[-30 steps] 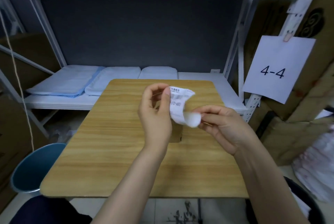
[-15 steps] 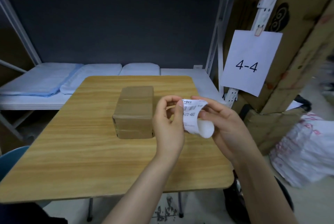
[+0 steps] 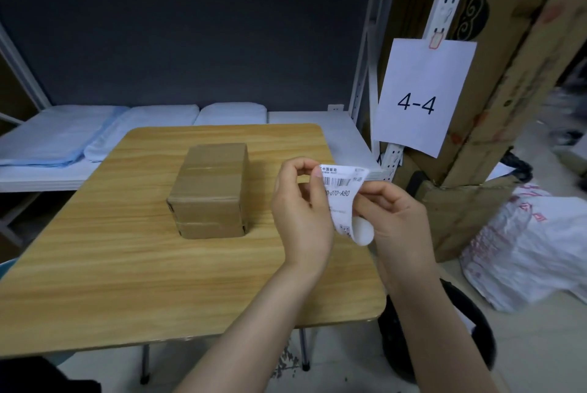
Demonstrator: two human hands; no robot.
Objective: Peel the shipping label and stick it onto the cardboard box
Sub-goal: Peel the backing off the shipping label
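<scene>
Your open lane is the bare wooden table point(image 3: 104, 265) on the near side and left of the cardboard box point(image 3: 211, 191), which stands alone near the middle. The box top is bare (nothing stacked on it), so you can come down from above. Your left hand point(image 3: 301, 214) and right hand point(image 3: 394, 218) hang over the table's right edge, just beside the box. Beyond the right edge, the rack upright point(image 3: 370, 75) and paper sign point(image 3: 422, 97) crowd that side.
</scene>
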